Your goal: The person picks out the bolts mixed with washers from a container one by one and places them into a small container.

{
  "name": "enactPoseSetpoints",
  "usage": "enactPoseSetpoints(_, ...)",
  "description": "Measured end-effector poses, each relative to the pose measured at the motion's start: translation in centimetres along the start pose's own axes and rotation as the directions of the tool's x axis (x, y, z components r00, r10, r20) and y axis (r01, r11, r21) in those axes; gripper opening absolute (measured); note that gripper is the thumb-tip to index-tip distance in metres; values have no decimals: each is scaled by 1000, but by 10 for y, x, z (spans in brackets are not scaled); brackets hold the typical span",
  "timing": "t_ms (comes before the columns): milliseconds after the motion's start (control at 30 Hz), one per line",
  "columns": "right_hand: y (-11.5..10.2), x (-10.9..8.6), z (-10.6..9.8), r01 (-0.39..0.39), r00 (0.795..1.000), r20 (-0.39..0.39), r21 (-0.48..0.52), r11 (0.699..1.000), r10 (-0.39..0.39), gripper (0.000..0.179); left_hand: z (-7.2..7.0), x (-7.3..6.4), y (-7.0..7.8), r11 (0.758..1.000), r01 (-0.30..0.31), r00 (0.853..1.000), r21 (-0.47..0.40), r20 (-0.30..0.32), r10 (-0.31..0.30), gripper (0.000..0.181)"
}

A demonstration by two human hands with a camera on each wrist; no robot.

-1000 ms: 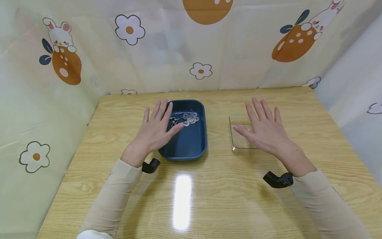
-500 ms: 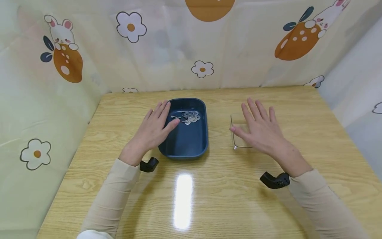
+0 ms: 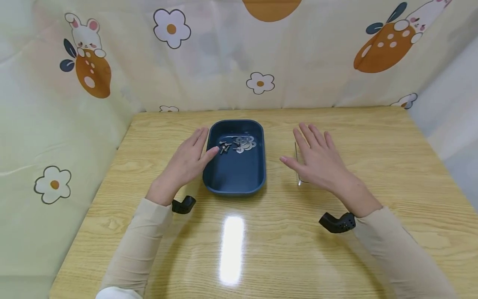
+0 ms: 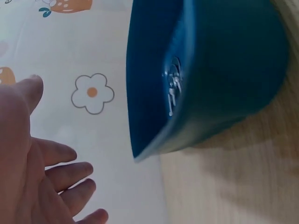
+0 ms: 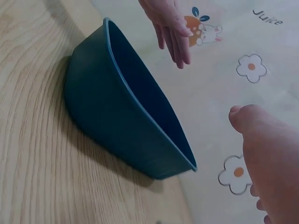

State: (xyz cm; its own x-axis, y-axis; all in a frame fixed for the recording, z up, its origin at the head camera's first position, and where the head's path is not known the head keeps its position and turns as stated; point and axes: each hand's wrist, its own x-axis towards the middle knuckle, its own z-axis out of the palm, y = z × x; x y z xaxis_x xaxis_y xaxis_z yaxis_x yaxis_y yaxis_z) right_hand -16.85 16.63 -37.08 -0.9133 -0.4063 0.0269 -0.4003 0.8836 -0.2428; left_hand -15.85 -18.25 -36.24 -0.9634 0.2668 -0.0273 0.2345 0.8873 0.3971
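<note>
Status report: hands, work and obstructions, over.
Left hand, right hand: holding nothing. Dark-blue rectangular tray: upright, silver metal washers, screws inside. Thin-edged clear object: partly hidden by right hand.

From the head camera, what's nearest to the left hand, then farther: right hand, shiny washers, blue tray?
1. Blue tray: its left rim is by the left hand.
2. Shiny washers: farther right, inside the tray.
3. Right hand: right of the tray.

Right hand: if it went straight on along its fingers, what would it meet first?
The right hand would probably meet the flower-patterned cloth backdrop, beyond the wooden tabletop; its height and depth are unclear.
</note>
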Motion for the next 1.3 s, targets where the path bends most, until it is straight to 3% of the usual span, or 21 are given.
enactPoseSetpoints(467, -33, 38, 10, 111, 994, -19, 56, 992, -110, 88, 12, -19, -17, 1000, 3, 997, -8, 80, -2, 99)
enactPoseSetpoints(667, -52, 54, 9, 113, 994, -10, 135, 984, -113, 79, 21, -25, -19, 1000, -5, 993, 5, 114, 4, 109)
enactPoseSetpoints(1000, -78, 89, 26, 123, 992, -10, 332, 935, -127, 40, 35, -28, -24, 999, -11, 992, 32, 128, 7, 125)
enactPoseSetpoints(1300, -91, 114, 38, 97, 989, 61, 418, 903, -135, 30, 34, -30, -24, 996, -37, 993, 87, 117, 27, 129)
